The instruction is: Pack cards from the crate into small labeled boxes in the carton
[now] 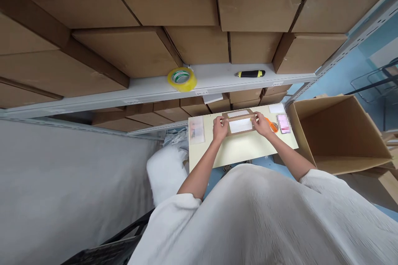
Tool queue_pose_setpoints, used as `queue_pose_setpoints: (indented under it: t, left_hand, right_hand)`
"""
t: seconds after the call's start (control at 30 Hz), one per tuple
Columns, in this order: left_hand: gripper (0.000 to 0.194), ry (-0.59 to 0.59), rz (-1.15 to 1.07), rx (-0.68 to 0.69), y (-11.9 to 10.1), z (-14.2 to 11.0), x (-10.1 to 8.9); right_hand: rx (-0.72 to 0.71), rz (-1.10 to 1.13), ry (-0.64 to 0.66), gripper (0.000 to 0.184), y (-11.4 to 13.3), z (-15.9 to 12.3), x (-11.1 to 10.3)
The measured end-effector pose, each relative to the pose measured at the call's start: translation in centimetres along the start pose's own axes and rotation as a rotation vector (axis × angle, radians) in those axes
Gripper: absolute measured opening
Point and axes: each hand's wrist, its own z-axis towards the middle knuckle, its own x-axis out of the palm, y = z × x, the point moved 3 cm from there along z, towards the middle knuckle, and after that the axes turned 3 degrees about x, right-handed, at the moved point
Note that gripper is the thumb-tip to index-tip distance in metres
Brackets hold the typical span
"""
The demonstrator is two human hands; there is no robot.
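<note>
A small brown cardboard box (pixel 240 121) lies open on the pale yellow table (pixel 242 149), with a white item inside it. My left hand (pixel 219 128) grips the box's left end, fingers curled over its edge. My right hand (pixel 263 125) grips the right end the same way. A flap of the box stands up at the far side.
A clear plastic packet (pixel 196 129) lies left of the box; an orange tool (pixel 273 126), a pink object (pixel 283 123) and a white card (pixel 276 108) lie right. A large empty carton (pixel 338 132) stands at right. The shelf holds yellow tape (pixel 182 78) and a black-yellow knife (pixel 250 73).
</note>
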Motion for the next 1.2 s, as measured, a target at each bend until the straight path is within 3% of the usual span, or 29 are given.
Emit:
queue_pose_setpoints:
  t: [0.1, 0.2, 0.4, 0.53, 0.7, 0.9, 1.0, 1.2]
  left_hand:
    - [0.020, -0.051, 0.018, 0.010, -0.2, -0.6, -1.0]
    - [0.021, -0.019, 0.037, -0.002, 1.5, -2.2, -0.6]
    - [0.055, 0.144, 0.063, -0.136, 7.0, -6.1, 1.4]
    - [0.073, 0.185, 0.113, -0.257, 8.6, -5.7, 1.7]
    - [0.078, 0.126, 0.036, -0.327, 7.9, -2.5, 1.3]
    - [0.084, 0.213, -0.066, -0.411, 6.5, -1.3, 1.8]
    - [0.081, 0.191, -0.122, -0.387, 5.8, -1.5, 1.6]
    - [0.064, 0.067, -0.184, -0.305, 4.6, -1.1, -0.3]
  right_hand:
    - [-0.010, 0.022, -0.017, 0.050, 0.7, -0.9, 0.1]
    - [0.042, 0.013, 0.052, 0.044, -0.4, -2.4, 1.6]
    - [0.142, -0.013, 0.309, 0.029, -4.1, -5.1, 5.3]
    - [0.218, 0.012, 0.347, 0.033, -5.3, -4.6, 5.6]
    - [0.315, 0.193, 0.223, 0.047, -4.8, -1.6, 4.8]
    - [0.427, 0.428, 0.277, 0.068, -3.6, -0.6, 5.1]
    - [0.415, 0.477, 0.279, 0.070, -2.9, -1.0, 4.9]
    - [0.321, 0.478, 0.149, 0.067, -1.6, -0.7, 3.5]
